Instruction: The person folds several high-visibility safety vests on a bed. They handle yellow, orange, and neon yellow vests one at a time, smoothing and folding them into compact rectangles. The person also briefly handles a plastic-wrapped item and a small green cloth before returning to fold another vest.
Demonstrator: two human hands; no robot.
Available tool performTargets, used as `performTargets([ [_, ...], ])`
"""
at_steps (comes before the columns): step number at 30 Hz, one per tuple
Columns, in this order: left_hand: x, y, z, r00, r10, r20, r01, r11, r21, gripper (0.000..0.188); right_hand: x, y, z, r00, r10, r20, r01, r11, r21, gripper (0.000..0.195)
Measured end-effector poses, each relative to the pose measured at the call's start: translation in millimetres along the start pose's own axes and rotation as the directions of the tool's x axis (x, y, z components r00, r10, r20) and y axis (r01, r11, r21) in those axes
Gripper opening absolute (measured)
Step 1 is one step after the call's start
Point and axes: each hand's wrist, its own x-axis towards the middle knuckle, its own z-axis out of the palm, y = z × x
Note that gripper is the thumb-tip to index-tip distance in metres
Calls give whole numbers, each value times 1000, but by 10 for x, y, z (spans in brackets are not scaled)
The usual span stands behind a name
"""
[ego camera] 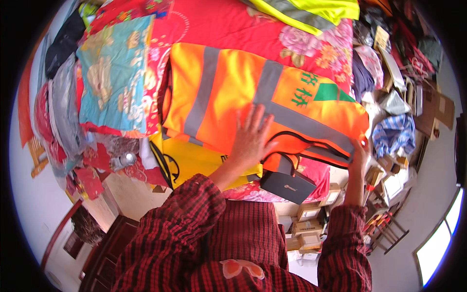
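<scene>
An orange safety vest (pixel 233 84) with grey reflective bands, black edging and green printed characters lies spread on the bed. My left hand (pixel 251 135) rests on its lower middle, fingers apart and palm down, slightly blurred. At the vest's right end, my right hand (pixel 359 151) grips the edge, with its fingertips partly hidden. Beneath the vest's lower left side lies a yellow garment (pixel 197 157) with black trim. A dark box (pixel 288 186) sits near the bed's front edge, just below the vest.
A red floral bedspread (pixel 226 22) covers the bed. A teal patterned pillow (pixel 113 78) lies at left, and a yellow-green reflective vest (pixel 310 12) at the far side. Cardboard boxes (pixel 306 226) stand on the floor at right, near a blue checked cloth (pixel 394 135). A wooden stool (pixel 390 233) stands farther right.
</scene>
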Motion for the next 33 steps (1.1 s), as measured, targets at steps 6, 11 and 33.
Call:
performTargets([
  [6,-138,154,52,997,-51,-56,2,760,-650,78,-967,-1268,1091,974,-202,105,181,967,180,52],
  [11,-340,10,154,981,-159,110,123,75,-990,65,-1775,-1308,2482,895,-318,313,278,946,167,58],
  [33,-417,-1024,-399,376,-890,258,123,-228,-966,28,-1108,29,2425,930,90,356,-10,976,-219,48],
])
